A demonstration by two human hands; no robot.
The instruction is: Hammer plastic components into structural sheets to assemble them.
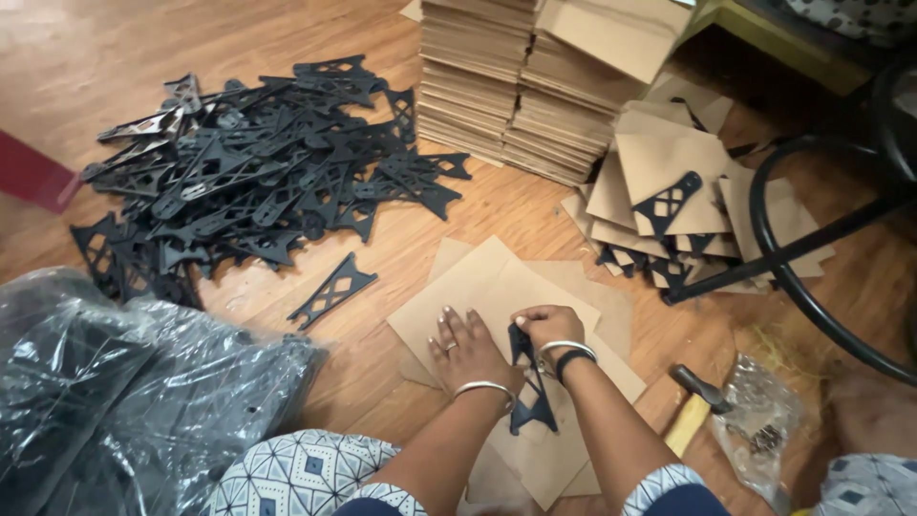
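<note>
A big heap of black, flat, cut-out triangular brackets [258, 162] sprawls over the wooden floor [115, 38], with crinkled black plastic bags [124, 392] below it at the left. Two tall stacks of brown cardboard sheets [516, 86] stand behind, and a looser pile of cardboard squares with brackets between them [669, 191] lies to the right, partly crossed by a black metal ring frame [812, 239]. A single loose black bracket [332, 290] lies apart on the floor. A wooden-handled hammer [695, 406] and a clear bag of small hardware [759, 430] sit just right of the arms.

The left hand [465, 349] lies flat, fingers spread, on a few brown cardboard sheets [478, 287]. The right hand [546, 328] pinches the top of one black bracket [530, 392] lying on that cardboard between the wrists.
</note>
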